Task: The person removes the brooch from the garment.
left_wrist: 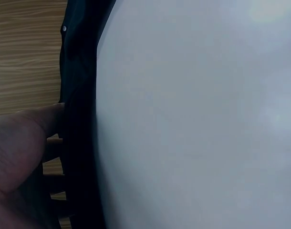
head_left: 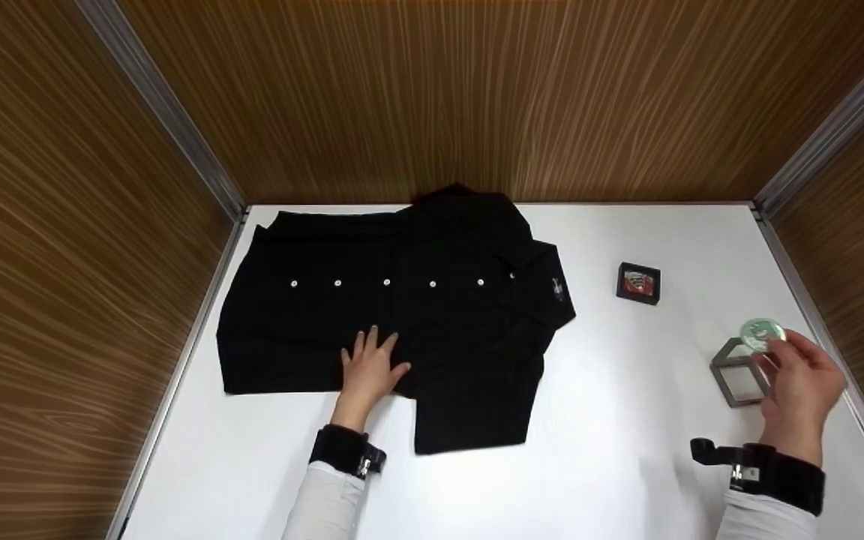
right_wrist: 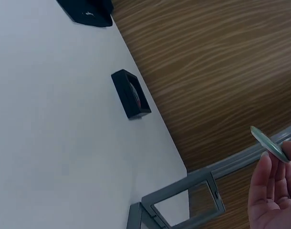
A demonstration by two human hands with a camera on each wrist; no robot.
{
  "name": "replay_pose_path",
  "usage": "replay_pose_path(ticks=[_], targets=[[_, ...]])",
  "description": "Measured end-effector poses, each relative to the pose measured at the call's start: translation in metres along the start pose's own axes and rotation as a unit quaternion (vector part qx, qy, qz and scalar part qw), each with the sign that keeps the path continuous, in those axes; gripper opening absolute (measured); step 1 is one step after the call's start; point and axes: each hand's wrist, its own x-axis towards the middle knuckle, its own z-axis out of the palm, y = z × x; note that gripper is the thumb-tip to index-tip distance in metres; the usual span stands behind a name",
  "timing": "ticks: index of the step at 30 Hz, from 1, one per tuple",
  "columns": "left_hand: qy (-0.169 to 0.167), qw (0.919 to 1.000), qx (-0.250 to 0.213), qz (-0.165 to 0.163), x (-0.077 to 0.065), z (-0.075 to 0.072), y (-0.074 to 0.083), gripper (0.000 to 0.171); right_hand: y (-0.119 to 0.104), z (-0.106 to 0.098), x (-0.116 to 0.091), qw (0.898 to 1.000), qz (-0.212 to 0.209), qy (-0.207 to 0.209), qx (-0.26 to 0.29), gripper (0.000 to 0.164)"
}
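A black short-sleeved shirt [head_left: 469, 322] with white buttons lies spread flat, its collar to the right. My left hand [head_left: 369, 369] rests on the shirt's near side, fingers spread. At the far right my right hand [head_left: 803, 379] pinches a thin, round, shiny green disc [head_left: 760, 334] between thumb and fingers; in the right wrist view the disc [right_wrist: 269, 144] shows nearly edge-on. Beneath and beside that hand is a hinged grey frame case [head_left: 739, 375] with clear windows, standing unfolded. The right hand hides part of the case.
Between the shirt and the grey case sits a small black box [head_left: 638, 283] with a red and green piece inside. Wood-grain panels [head_left: 432, 97] wall in the white table [head_left: 597, 457] at the back and both sides, with metal rails at the corners.
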Motion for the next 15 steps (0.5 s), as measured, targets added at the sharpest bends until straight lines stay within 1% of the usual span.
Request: replay_pose_path(ticks=[2, 4, 6, 8, 11, 15], targets=[[0.001, 1.0, -0.001, 0.001, 0.0, 0.0, 0.0, 0.063, -0.003, -0.007, 0.005, 1.0, 0.0, 0.028, 0.013, 0.023], [0.002, 1.0, -0.003, 0.001, 0.0, 0.0, 0.0, 0.063, -0.004, -0.014, 0.009, 0.998, 0.0, 0.056, 0.007, 0.022], [0.004, 1.0, -0.002, 0.002, 0.0, 0.0, -0.001, 0.063, -0.003, -0.02, 0.011, 0.996, 0.009, 0.084, -0.024, 0.022], [0.003, 1.0, -0.001, 0.002, 0.0, 0.001, -0.001, 0.063, 0.0, -0.026, 0.012, 0.993, 0.024, 0.099, -0.066, 0.021], [0.002, 1.0, 0.002, 0.001, 0.0, 0.001, -0.001, 0.063, 0.005, -0.031, 0.014, 0.987, 0.04, 0.105, -0.114, 0.019], [0.004, 1.0, -0.001, 0.003, 0.0, 0.001, -0.001, 0.063, 0.012, -0.035, 0.017, 0.978, 0.051, 0.097, -0.177, 0.016]])
